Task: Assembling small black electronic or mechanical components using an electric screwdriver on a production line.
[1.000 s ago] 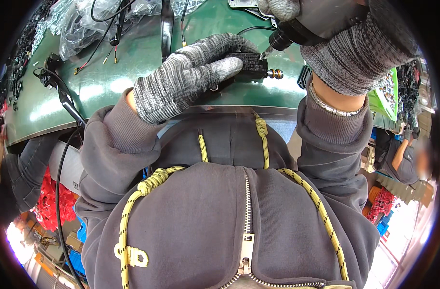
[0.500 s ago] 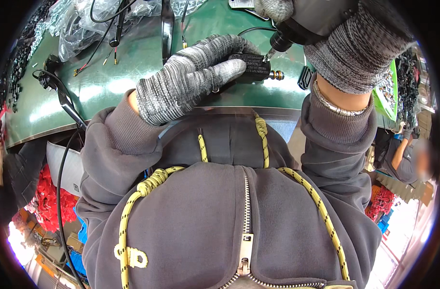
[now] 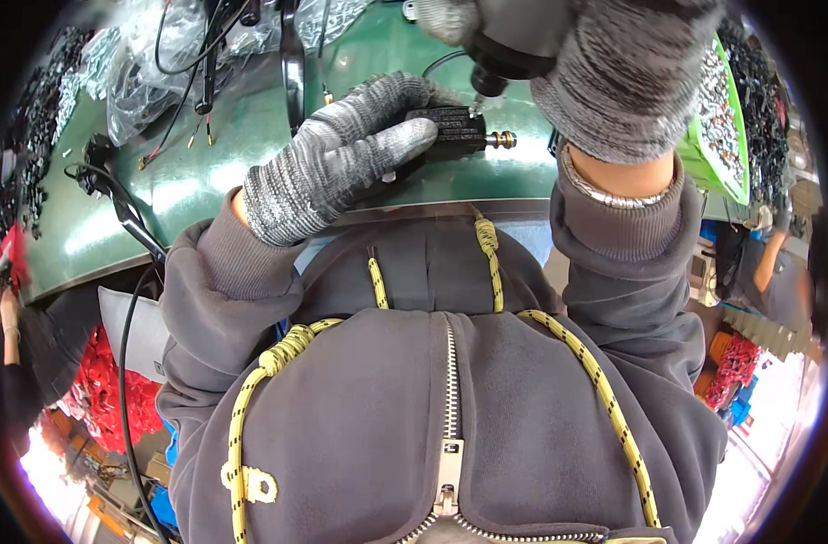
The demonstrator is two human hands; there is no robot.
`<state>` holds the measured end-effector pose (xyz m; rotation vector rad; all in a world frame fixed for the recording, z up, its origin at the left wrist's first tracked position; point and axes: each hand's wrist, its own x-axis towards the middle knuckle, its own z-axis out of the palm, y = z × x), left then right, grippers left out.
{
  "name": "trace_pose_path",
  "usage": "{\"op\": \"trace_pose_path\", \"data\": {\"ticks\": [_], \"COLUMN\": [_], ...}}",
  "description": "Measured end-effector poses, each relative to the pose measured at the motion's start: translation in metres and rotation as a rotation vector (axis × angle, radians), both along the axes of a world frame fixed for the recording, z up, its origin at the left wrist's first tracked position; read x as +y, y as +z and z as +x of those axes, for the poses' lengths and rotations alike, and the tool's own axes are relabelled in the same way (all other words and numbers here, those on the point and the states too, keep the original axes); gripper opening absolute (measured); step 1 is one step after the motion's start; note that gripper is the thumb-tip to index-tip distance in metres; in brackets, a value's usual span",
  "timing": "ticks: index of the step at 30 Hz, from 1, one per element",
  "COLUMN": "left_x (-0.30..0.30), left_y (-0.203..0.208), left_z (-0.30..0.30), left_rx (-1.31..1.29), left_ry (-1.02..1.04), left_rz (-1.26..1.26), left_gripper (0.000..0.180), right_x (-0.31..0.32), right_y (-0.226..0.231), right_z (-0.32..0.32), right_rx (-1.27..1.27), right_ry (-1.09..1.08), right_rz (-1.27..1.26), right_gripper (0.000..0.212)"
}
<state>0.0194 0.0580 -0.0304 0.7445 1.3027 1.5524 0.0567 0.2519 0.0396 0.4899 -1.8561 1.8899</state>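
Counter (image 3: 192,204): green; near edge runs just below the block (image 3: 461,127).
Room: bare green lies left of the left grip (image 3: 328,161) and right of the block.
Left grip: wrapped round the block's left part.
Right grip (image 3: 618,77): wrapped round the drill (image 3: 521,38), tip at the block's far right corner.
Count: one block, one drill, two grips.

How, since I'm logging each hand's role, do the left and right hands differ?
The left hand holds a black block; the right hand grips a dark power driver. The right hand has a silver bracelet at its wrist; the left hand shows none. Both wear gray knit gloves.
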Motion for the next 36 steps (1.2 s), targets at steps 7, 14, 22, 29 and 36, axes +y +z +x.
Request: {"op": "trace_pose_path", "data": {"ticks": [7,14,22,29,36], "left_x": [-0.002,-0.004,-0.004,-0.005,-0.007], "left_y": [-0.005,-0.017,-0.018,-0.005,0.004], "left_z": [0.000,-0.004,0.000,0.001,0.006], "left_rx": [-0.012,-0.196,-0.313,-0.284,-0.201], "left_ry": [-0.040,-0.005,0.015,0.042,0.108], "left_rz": [0.059,0.080,0.096,0.004,-0.072], "left_gripper": [0.041,0.041,0.039,0.041,0.044], "right_x": [-0.006,-0.013,-0.019,-0.022,-0.027], "right_y": [0.008,0.014,0.012,0.017,0.006], "right_z": [-0.002,-0.008,-0.016,-0.016,-0.019], "right_rx": [0.103,0.232,0.282,0.305,0.243], "right_ry": [-0.085,-0.117,-0.109,-0.102,-0.302], "right_rz": [0.093,0.094,0.077,0.078,0.211], "right_gripper": [0.067,0.070,0.072,0.074,0.073]}}
